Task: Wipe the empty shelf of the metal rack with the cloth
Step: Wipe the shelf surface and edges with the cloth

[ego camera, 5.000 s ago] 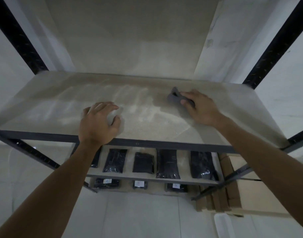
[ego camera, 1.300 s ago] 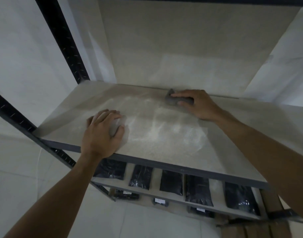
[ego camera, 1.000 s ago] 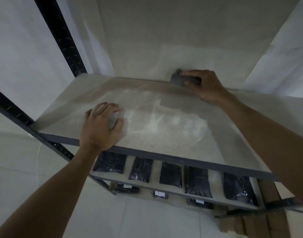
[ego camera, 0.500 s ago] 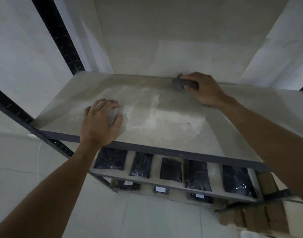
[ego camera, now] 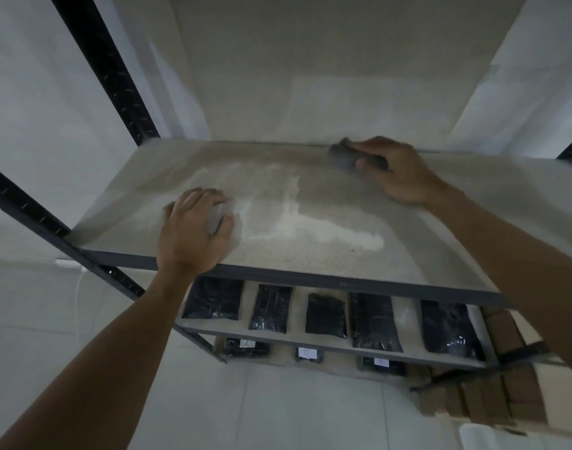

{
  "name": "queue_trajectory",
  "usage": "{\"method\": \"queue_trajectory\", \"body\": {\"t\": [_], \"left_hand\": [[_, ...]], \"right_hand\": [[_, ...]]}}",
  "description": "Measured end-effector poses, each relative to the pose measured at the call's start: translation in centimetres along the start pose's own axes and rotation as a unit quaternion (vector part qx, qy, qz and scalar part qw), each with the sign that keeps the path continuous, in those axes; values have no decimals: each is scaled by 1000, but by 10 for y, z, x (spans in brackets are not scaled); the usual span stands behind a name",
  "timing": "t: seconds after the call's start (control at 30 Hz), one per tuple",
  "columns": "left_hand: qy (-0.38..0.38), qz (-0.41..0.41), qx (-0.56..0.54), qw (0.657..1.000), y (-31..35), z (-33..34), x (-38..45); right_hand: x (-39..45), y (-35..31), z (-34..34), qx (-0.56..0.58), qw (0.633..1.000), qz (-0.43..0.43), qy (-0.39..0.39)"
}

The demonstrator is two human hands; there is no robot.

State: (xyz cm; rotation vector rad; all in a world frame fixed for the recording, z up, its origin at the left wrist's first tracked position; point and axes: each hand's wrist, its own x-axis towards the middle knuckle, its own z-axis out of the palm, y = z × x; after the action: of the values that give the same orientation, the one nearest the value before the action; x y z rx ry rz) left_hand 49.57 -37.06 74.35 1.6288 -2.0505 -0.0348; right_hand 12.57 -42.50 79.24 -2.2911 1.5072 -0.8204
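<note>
The empty pale shelf of the metal rack fills the middle of the view, with a whitish dusty streak across it. My right hand grips a dark grey cloth and presses it on the shelf at its back edge, right of centre; the cloth is blurred. My left hand rests near the front left edge of the shelf, its fingers curled round a small pale object that I cannot make out.
A black rack upright rises at the back left, with a white wall close behind the shelf. The lower shelf holds a row of black packets. Brown cardboard boxes stand on the floor at the lower right.
My right hand has pushed the cloth from the middle of the shelf to its back edge, and the dusty patch has shrunk to a streak. My left hand has stayed put.
</note>
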Motion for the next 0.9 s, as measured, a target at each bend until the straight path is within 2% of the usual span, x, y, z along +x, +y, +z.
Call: {"method": "queue_trajectory", "body": {"t": [0.07,0.17,0.3,0.47,0.63,0.73,0.8,0.9], "left_hand": [[9,5,-8,1000,0,0,0],[19,8,-18,1000,0,0,-2],[26,14,-22,999,-2,1,-1],[25,7,-24,999,-5,4,-3],[32,7,-37,999,-3,4,-3],[26,5,-33,999,-3,6,-2],[31,7,-31,999,-5,7,-2],[43,3,-26,999,-8,9,-2]], "right_hand": [[6,20,-2,-79,996,21,-18],[-4,23,11,-117,993,17,-12],[-30,1,20,-119,992,-32,-24],[-69,-57,36,-134,989,-55,-32],[-91,-93,41,-58,992,-59,-94],[-79,-76,22,-60,997,-18,-39],[-67,-52,8,-71,996,51,5],[-61,-27,11,-151,982,115,3]]}}
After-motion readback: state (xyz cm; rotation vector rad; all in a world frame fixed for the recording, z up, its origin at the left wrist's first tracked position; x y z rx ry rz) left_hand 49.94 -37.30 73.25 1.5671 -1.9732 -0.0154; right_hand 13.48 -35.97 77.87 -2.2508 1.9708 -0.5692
